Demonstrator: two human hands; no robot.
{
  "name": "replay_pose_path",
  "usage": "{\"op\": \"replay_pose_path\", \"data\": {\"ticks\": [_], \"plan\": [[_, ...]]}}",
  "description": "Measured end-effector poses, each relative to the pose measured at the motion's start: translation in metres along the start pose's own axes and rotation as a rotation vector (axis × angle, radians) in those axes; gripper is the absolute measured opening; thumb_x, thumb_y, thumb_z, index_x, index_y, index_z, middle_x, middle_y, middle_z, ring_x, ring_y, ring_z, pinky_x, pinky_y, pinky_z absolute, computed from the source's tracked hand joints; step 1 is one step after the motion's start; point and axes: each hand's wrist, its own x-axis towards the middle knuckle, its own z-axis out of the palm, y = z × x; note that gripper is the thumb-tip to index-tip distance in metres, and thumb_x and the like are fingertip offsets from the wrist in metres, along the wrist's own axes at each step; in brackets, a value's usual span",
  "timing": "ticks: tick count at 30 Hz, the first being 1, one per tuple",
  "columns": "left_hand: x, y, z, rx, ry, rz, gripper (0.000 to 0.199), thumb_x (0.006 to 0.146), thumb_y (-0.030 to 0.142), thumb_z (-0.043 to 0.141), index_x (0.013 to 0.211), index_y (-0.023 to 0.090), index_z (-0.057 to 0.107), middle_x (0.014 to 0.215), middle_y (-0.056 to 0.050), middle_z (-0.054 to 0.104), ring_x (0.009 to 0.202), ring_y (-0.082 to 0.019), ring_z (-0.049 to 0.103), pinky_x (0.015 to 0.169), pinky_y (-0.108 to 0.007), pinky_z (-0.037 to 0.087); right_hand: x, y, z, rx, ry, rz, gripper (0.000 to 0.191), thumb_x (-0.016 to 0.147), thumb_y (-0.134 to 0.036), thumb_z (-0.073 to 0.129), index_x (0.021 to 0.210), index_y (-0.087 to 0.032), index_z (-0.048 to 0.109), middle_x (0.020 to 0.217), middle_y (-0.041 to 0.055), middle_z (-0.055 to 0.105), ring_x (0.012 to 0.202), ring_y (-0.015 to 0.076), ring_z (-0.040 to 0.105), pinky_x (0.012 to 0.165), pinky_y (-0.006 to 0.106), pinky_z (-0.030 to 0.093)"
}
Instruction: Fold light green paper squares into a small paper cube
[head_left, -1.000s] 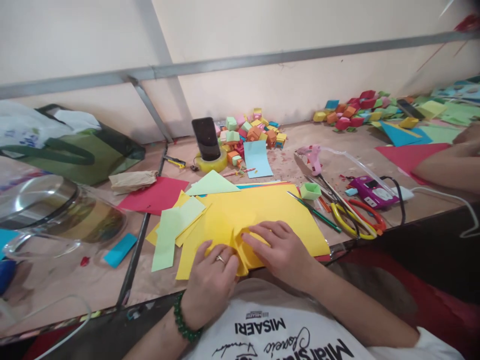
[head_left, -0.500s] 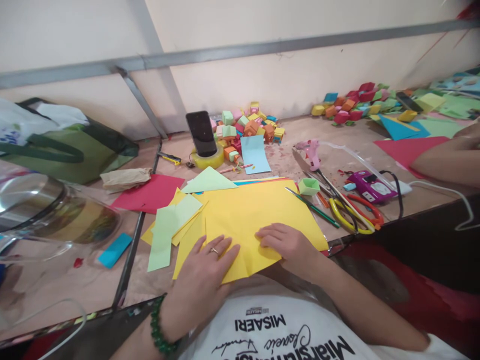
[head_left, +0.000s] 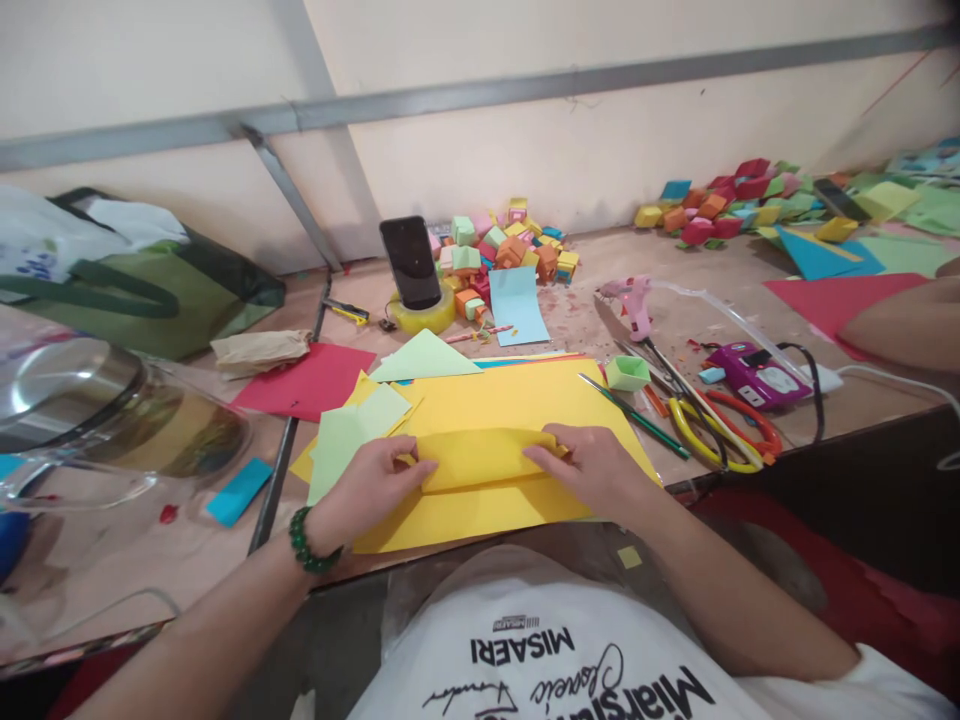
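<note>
A folded yellow paper (head_left: 480, 460) stretches between my two hands, its long edge curled up. My left hand (head_left: 371, 490), with a green bead bracelet at the wrist, pinches its left end. At the right end my right hand (head_left: 596, 468) grips it between thumb and fingers. Under it lie larger yellow sheets (head_left: 525, 395). Pale green pieces (head_left: 341, 435) are beside my left hand. A green pencil (head_left: 645, 425) and a small green paper box (head_left: 628, 373) rest beyond my right hand.
Scissors (head_left: 712, 435), a pink glue gun (head_left: 634, 300) and a purple power socket (head_left: 761, 375) lie to the right. Behind are a phone (head_left: 411, 262) and folded paper cubes (head_left: 514, 255). A glass teapot (head_left: 180, 425) stands left. Another person's arm (head_left: 900, 325) is at far right.
My hands, flat on the yellow paper before, now pinch its two ends. The paper is lifted and folded into a narrower strip. A small yellowish scrap shows below the table edge.
</note>
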Motion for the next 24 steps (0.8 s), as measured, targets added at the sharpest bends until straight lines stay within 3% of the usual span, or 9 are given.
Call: {"op": "replay_pose_path", "data": {"ticks": [4,8,10,13,18,21,24], "plan": [[0.012,0.003,0.0,0.018,-0.052,-0.033,0.027,0.069,0.041,0.052,0.056,0.021,0.042,0.048,0.004,0.048,0.046,-0.011,0.043,0.042,-0.021,0.03,0.016,-0.004,-0.003,-0.117,0.001,0.006,0.008,0.082,-0.028,0.061,0.08,-0.02,0.06,0.077,0.0014,0.065,0.064,0.0153,0.058,0.056,0.025,0.035],[0.014,0.004,0.001,0.099,0.007,0.03,0.024,0.067,0.037,0.051,0.055,0.021,0.038,0.051,0.004,0.047,0.049,-0.012,0.044,0.045,-0.021,0.032,0.029,0.004,0.001,-0.11,-0.033,-0.042,0.038,0.077,-0.031,0.067,0.112,-0.019,0.058,0.107,0.0069,0.063,0.085,0.0196,0.063,0.068,0.028,0.042],[0.014,0.003,0.002,0.127,0.021,0.054,0.023,0.067,0.036,0.051,0.055,0.021,0.038,0.054,0.003,0.047,0.052,-0.012,0.044,0.047,-0.022,0.034,0.033,0.009,0.005,-0.081,-0.056,-0.043,0.044,0.076,-0.035,0.068,0.114,-0.019,0.057,0.105,0.0069,0.062,0.088,0.0207,0.062,0.071,0.029,0.043],[0.015,0.002,0.002,0.12,0.015,0.067,0.024,0.068,0.037,0.05,0.055,0.021,0.038,0.056,0.003,0.047,0.053,-0.012,0.045,0.049,-0.022,0.035,0.036,0.013,0.008,-0.006,-0.051,-0.031,0.033,0.073,-0.036,0.07,0.1,-0.018,0.06,0.094,0.0044,0.062,0.085,0.0192,0.06,0.071,0.029,0.042],[0.015,0.001,0.002,0.1,0.015,0.109,0.027,0.071,0.038,0.049,0.054,0.021,0.035,0.054,0.004,0.044,0.053,-0.012,0.044,0.051,-0.023,0.034,0.037,0.014,0.009,0.232,-0.1,0.057,0.013,0.072,-0.025,0.067,0.077,-0.019,0.057,0.066,-0.0039,0.056,0.06,0.0121,0.052,0.054,0.023,0.036],[0.014,-0.001,0.002,0.123,0.04,0.173,0.029,0.073,0.036,0.048,0.053,0.021,0.033,0.063,0.001,0.049,0.059,-0.013,0.048,0.058,-0.026,0.039,0.037,0.016,0.011,0.334,-0.113,0.096,0.011,0.073,-0.025,0.063,0.081,-0.019,0.058,0.06,-0.006,0.052,0.055,0.0116,0.05,0.051,0.022,0.034],[0.014,-0.003,0.002,0.178,0.055,0.18,0.028,0.073,0.034,0.05,0.054,0.02,0.035,0.075,-0.001,0.054,0.063,-0.014,0.05,0.061,-0.028,0.04,0.036,0.014,0.011,0.215,-0.038,0.037,0.025,0.074,-0.024,0.062,0.098,-0.019,0.06,0.078,-0.0007,0.06,0.073,0.0155,0.057,0.064,0.026,0.041]]}}
